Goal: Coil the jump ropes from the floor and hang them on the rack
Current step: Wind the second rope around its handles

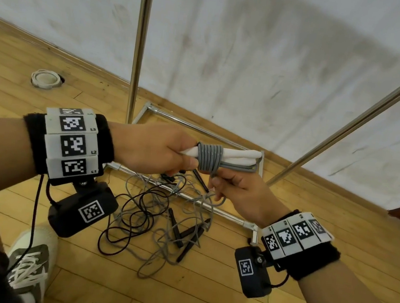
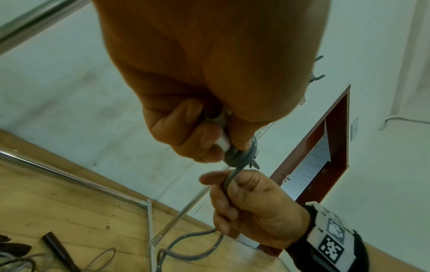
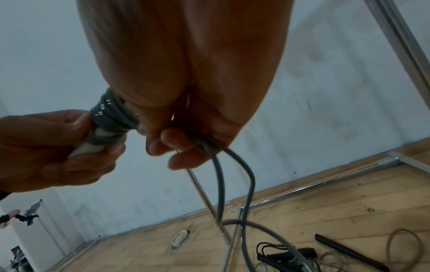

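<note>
A grey jump rope with white handles is held at chest height, its cord wound in several tight turns around the handles. My left hand grips the handle ends. My right hand, just below the bundle, pinches the loose grey cord, whose slack hangs in a loop toward the floor. More jump ropes, grey and black cords with black handles, lie tangled on the wooden floor below. The metal rack stands against the wall behind.
The rack's base frame lies on the floor under my hands, and a slanted rack bar rises at right. A white round fitting sits on the floor at left. My shoes stand near the rope pile.
</note>
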The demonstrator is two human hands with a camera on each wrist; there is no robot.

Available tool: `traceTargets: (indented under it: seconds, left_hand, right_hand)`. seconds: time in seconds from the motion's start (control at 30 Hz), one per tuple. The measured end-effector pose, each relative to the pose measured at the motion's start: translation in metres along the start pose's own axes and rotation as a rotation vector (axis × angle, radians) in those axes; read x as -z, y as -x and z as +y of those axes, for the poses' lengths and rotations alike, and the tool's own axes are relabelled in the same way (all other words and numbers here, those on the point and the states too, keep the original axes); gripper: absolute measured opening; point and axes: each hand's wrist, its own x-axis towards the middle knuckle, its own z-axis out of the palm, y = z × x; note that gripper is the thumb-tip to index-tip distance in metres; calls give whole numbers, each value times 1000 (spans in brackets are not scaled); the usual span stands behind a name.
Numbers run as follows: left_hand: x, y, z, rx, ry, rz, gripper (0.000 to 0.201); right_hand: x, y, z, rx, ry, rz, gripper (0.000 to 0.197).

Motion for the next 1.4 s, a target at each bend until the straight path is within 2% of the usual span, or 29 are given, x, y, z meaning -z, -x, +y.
traceTargets:
  seconds: [0.07,0.17,0.2,0.27,0.3,0.37,0.43,0.5,0.6,0.67,0.73,0.83,1.1,1.4]
  left_hand:
    - [-1,2,3,-9,9,-25,27]
    - [-2,6,6,-32,41,-111,27]
    - [-3,7,7,-39,42,-143,27]
    - [-6,9,8,-47,30,-196,27]
    - [-7,9,8,-48,24,-216,27]
    - [-11,10,7,-44,-5,-257,27]
    - [-15,10,5,-35,-57,-320,24]
    - [-20,9,5,-30,-134,-378,22]
    - [-27,5,3,-1,-227,-410,24]
    - [-29,2,1,25,-261,-399,24]
    - [-29,-2,-1,53,-302,-380,26]
    - [-30,-7,-4,98,-358,-358,27]
    - [-26,-11,-10,112,-444,-134,22]
    - [-25,-13,-14,107,-289,64,25]
  right_hand:
    - [1,0,5,22,22,-24,22]
    - [5,3,17,24,30,-75,40]
    - [6,5,19,51,31,-39,41]
    - [13,6,22,-6,82,-69,24]
    - [15,6,28,-14,246,-103,17]
    - [16,-2,30,-43,679,-179,19]
    - [18,-7,22,-8,796,-251,19]
    - [18,-10,15,-70,677,-238,32]
    - [18,-9,8,-102,494,-198,38]
    - [19,-10,0,-116,389,-154,39]
    - [21,-13,-4,-190,238,-76,44]
    - [20,-15,-8,-246,165,-45,45]
    - [21,-6,-10,-248,-115,-112,22]
    - [-9,-4,-11,-256,-177,147,38]
